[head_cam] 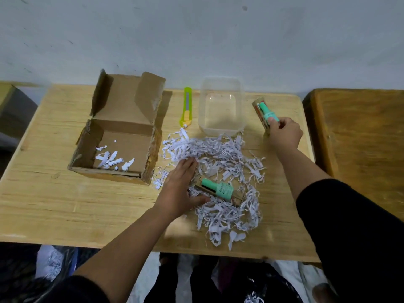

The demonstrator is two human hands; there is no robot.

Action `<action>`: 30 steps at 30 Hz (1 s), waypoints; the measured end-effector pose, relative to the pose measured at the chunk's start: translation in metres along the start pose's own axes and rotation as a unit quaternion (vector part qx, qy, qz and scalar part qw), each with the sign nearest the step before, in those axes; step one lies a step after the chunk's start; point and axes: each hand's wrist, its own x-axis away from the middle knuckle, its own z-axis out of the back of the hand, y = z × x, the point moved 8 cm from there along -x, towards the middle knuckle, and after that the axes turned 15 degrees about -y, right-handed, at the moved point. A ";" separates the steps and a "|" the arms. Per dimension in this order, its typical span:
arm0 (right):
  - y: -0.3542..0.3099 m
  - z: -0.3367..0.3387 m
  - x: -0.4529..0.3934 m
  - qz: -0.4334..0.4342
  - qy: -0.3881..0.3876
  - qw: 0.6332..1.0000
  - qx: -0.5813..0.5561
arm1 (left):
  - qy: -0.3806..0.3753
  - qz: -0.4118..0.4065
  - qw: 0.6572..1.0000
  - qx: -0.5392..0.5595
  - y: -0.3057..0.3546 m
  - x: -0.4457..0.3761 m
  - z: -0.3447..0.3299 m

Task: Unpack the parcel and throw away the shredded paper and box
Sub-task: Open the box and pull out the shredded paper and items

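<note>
On the near part of the desk (65, 206), the left hand (181, 189) rests spread open on the shredded paper (220, 162), touching a mint bottle on card (220, 190) lying in the heap. Left of the heap sits the open box (122, 136), a few shreds inside. Farther right, the right hand (284, 133) clasps a second mint bottle on card (265, 112). At the far edge lie a yellow-green cutter (187, 106) and a clear tub (222, 106).

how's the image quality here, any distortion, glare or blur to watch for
Head view: wide-angle bowing curves the table edges; lighting is soft and dim, with a faint shadow right of the cardboard box; mild glare on the clear plastic container; right hand slightly soft; the floor under the table is dark and murky.
</note>
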 end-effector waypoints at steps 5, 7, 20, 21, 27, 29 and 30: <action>-0.006 0.003 0.008 0.023 0.007 1.000 0.020 | -0.003 0.004 1.000 0.001 -0.001 -0.001 -0.002; -0.013 0.005 0.026 0.068 0.014 0.997 0.036 | -0.006 0.006 1.000 0.003 -0.002 -0.001 -0.003; 0.009 -0.072 0.152 0.207 -0.304 0.897 0.246 | -0.001 -0.014 1.000 -0.018 0.002 -0.001 -0.002; 0.009 -0.072 0.152 0.201 -0.296 0.899 0.252 | -0.003 -0.011 1.000 -0.019 0.001 -0.001 -0.003; 0.003 -0.059 0.156 0.172 -0.253 0.931 0.198 | -0.009 -0.006 1.000 -0.020 0.001 -0.001 -0.003; 0.000 -0.052 0.157 0.165 -0.243 0.944 0.153 | -0.007 -0.005 1.000 -0.013 0.002 -0.001 -0.002; -0.002 -0.048 0.159 0.158 -0.242 0.950 0.117 | -0.005 -0.004 1.000 -0.007 0.002 0.000 -0.001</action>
